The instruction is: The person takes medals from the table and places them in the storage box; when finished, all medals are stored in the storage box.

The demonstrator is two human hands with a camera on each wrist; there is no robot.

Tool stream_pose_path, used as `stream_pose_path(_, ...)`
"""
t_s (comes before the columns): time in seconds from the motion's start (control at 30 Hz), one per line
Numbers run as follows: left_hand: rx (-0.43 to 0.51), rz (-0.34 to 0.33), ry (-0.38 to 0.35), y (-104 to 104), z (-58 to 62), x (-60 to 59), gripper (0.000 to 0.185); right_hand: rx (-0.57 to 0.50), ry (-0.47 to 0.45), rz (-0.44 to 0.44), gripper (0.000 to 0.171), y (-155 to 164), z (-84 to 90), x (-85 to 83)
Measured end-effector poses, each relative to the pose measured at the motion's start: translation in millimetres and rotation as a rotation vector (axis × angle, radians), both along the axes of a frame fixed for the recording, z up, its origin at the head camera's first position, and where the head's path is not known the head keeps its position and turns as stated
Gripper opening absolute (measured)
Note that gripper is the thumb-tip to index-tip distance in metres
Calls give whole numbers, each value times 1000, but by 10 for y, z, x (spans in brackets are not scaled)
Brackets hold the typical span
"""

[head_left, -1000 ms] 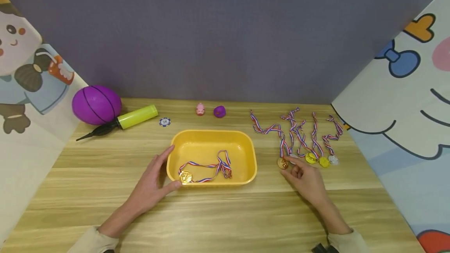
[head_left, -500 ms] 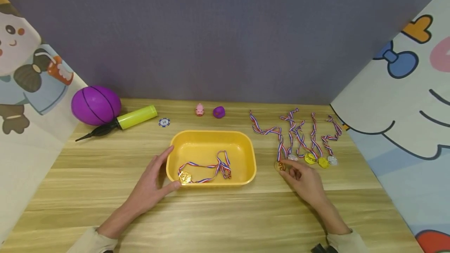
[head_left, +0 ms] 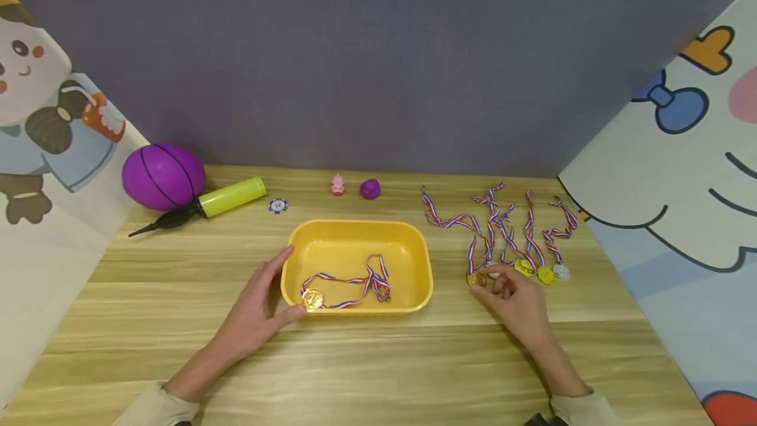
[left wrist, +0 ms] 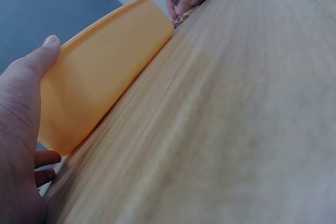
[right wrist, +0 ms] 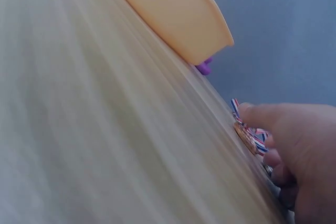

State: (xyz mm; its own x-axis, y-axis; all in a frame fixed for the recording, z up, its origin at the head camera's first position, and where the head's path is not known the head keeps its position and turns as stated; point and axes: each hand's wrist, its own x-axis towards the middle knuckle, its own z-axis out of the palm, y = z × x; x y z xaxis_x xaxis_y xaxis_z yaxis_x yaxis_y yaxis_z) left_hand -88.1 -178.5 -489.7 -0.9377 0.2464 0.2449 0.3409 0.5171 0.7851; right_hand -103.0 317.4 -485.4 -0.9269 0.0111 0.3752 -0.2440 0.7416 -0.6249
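Nearest the front edge of the tabletop [head_left: 378, 373], two pale sleeves come in from the bottom corners, and the forearms angle up toward the middle. The left hand [head_left: 254, 317] lies against the left end of the yellow tray [head_left: 421, 281], fingers straight along its wall and the thumb pressed to the near corner, gripping nothing; I take that as bracing, so the light tray does not slide. The left wrist view agrees, with the thumb tip up at the rim. Inside the tray one gold medal [head_left: 311, 298] sits by the near left corner, its striped ribbon [head_left: 369, 280] looping across the floor toward the right. To the right of the tray, apart from it, the right hand [head_left: 513, 301] has its thumb and fingers curled and pinching a bronze medal [head_left: 476, 279]; the right wrist view shows the disc tilted on edge against the wood, which looks like a way of getting fingertips under something flat. Its ribbon trails away toward the far edge. Just beyond the knuckles lie the other medals [head_left: 545, 275] in a row, ribbons stretched out toward the back, probably so that each can be taken singly. Along the far edge, left to right, are a purple ball [head_left: 162, 176], a yellow-green pump [head_left: 230, 196], a blue chip [head_left: 277, 205], a pink pig toy [head_left: 337, 184] and a small purple toy [head_left: 369, 189].
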Motion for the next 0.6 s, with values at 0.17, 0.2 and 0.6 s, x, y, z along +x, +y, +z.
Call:
stream_pose_path(0.17, 3, 9, -13, 0, -2, -2, 108, 135, 50, -12, 41, -42, -8, -24)
stream_pose_path(0.2, 2, 9, -13, 0, -3, -1, 108, 140, 58, -15, 41, -48, -14, -24)
stream_pose_path(0.6, -10, 3, 5, 13, -4, 4, 108, 36, 151, -7, 33, -60, -11, 5)
